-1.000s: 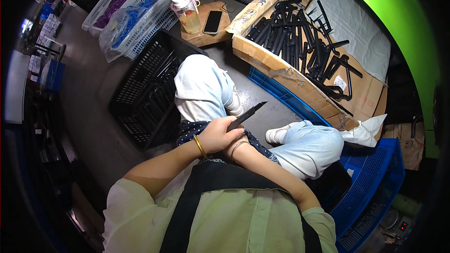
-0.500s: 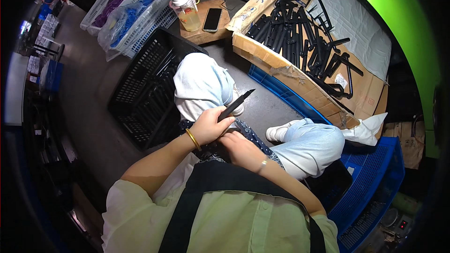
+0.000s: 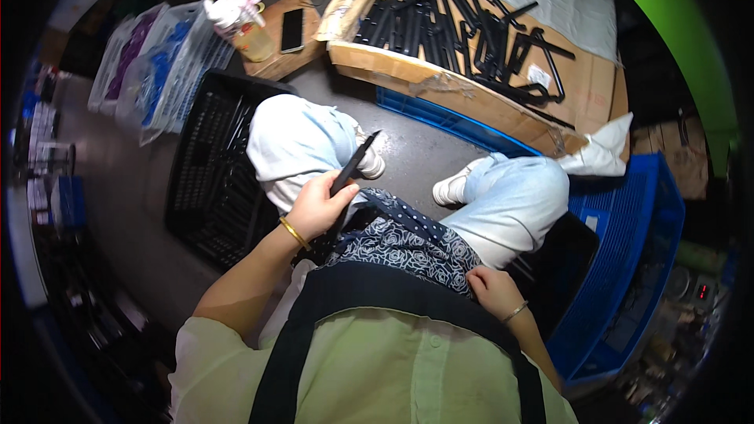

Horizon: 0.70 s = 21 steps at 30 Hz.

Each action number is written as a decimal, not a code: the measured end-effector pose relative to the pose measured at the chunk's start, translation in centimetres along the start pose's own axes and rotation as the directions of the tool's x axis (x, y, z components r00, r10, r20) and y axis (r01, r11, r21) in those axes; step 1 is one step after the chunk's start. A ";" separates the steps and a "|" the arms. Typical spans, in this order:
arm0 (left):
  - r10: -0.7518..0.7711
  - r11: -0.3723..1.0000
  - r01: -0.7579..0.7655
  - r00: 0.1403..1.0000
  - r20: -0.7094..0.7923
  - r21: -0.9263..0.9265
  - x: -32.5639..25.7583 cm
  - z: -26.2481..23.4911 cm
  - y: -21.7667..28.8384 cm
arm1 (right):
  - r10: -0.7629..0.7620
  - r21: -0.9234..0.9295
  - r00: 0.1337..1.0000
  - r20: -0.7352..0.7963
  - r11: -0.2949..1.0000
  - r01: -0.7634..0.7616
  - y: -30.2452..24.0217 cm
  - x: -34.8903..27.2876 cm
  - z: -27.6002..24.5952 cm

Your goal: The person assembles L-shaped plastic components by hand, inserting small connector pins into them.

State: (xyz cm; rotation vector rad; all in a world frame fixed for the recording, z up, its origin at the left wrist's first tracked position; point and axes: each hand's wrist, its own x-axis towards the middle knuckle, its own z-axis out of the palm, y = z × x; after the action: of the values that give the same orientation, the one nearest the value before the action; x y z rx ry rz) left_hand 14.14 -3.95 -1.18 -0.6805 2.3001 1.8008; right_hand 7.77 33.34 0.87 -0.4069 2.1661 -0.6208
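Observation:
My left hand [image 3: 316, 206] is closed around a long, slim black part [image 3: 357, 161], its pointed end tilted up and away from me between my knees. The lower end runs behind the fingers and is partly hidden. Over my lap lies a dark patterned apron [image 3: 400, 243] with white flower outlines. At its right edge, beside my hip, my right hand [image 3: 496, 292] has its fingers curled against the cloth and seems to grip it. A cardboard box [image 3: 440, 85] ahead holds a heap of black parts [image 3: 440, 23], many of them long and slim.
To my left stands a black slatted crate [image 3: 188, 180] with dark pieces inside. A wooden stool [image 3: 275, 63] carries a drink bottle [image 3: 251, 41] and a phone [image 3: 292, 30]. White baskets [image 3: 204, 51] hold bagged blue and purple items. Blue crates [image 3: 605, 267] stand at my right.
My right hand has left the black part and moved right to the apron's edge. The left hand keeps its hold on the part. The whole view has shifted.

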 end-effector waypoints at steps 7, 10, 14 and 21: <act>-0.239 0.967 0.138 0.782 0.576 0.214 0.4 -3.1 2.4 | -0.024 0.019 0.979 -0.204 0.999 0.028 0.2 -2.1 3.9; -0.219 0.972 0.146 0.839 0.498 0.182 0.8 -3.9 1.6 | 0.060 0.247 0.959 -0.277 0.969 0.010 -2.2 -2.2 3.5; -0.175 0.985 0.164 0.923 0.342 0.060 3.4 -4.2 2.8 | -0.083 0.054 0.880 -0.467 0.991 0.122 -1.3 -1.8 4.5; -0.064 0.968 -0.065 0.869 0.491 0.242 0.8 -3.8 5.1 | -0.272 0.150 0.829 -0.489 0.910 0.387 -5.1 0.2 2.4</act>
State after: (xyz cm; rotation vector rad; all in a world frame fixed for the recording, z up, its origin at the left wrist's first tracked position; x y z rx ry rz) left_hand 11.82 -6.88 4.08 -0.1444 2.1066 1.4260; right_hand 9.92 28.31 2.30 -0.5544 2.4379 -1.2796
